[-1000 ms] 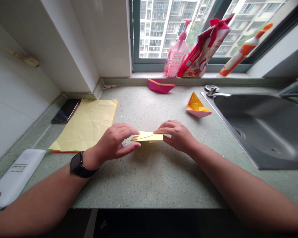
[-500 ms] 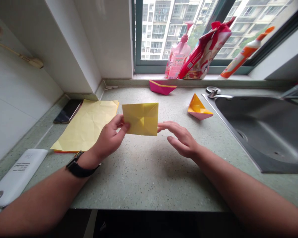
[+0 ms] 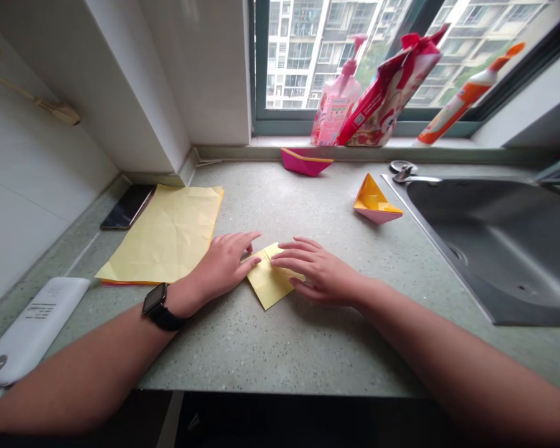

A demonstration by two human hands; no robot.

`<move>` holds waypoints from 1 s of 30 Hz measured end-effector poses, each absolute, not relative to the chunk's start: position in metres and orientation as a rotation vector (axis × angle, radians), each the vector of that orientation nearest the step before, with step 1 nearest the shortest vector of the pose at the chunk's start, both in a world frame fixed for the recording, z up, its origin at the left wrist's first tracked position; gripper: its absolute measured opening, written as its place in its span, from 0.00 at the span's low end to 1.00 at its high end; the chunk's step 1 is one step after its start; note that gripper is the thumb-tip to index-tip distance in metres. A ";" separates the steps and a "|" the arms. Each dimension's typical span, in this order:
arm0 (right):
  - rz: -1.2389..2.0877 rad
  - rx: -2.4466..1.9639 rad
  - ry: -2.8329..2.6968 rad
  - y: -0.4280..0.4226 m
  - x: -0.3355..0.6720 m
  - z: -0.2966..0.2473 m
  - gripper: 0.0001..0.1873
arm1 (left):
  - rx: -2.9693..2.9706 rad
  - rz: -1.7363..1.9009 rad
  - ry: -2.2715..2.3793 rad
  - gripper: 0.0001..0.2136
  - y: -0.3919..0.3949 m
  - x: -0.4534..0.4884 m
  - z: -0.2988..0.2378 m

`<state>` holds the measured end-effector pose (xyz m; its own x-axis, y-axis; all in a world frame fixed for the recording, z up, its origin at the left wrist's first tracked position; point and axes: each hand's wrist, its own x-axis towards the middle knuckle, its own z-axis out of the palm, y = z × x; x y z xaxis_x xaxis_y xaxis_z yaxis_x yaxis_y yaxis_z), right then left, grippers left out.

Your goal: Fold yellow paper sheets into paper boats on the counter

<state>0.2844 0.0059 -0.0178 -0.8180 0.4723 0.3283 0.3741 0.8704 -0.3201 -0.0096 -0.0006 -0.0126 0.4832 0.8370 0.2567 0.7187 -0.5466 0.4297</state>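
A small folded yellow paper (image 3: 269, 287) lies flat on the green speckled counter (image 3: 280, 348), turned like a diamond. My left hand (image 3: 224, 264) rests on its left corner with the fingers stretched out flat. My right hand (image 3: 316, 272) presses on its right half, fingers spread and flat. A black watch sits on my left wrist.
A stack of yellow sheets (image 3: 168, 233) lies to the left, a phone (image 3: 126, 206) beyond it, a white power bank (image 3: 28, 330) at the near left. A pink paper boat (image 3: 305, 160) and a yellow-pink one (image 3: 376, 202) sit farther back. Steel sink (image 3: 504, 242) at right. Bottles and a pouch stand on the sill.
The paper was lifted in my left hand half a second ago; now it lies flat on the counter, rotated, with both hands pressing on it.
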 end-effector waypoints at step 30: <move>0.140 -0.898 -2.550 0.024 0.296 -0.027 0.14 | 2.466 0.632 0.831 0.12 -0.002 -0.006 0.006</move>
<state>0.2965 0.0241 -0.0270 -0.6972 0.6177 0.3637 0.5742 0.7850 -0.2325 -0.0061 -0.0021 0.0057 0.7120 0.6470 0.2727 0.4359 -0.7118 0.5508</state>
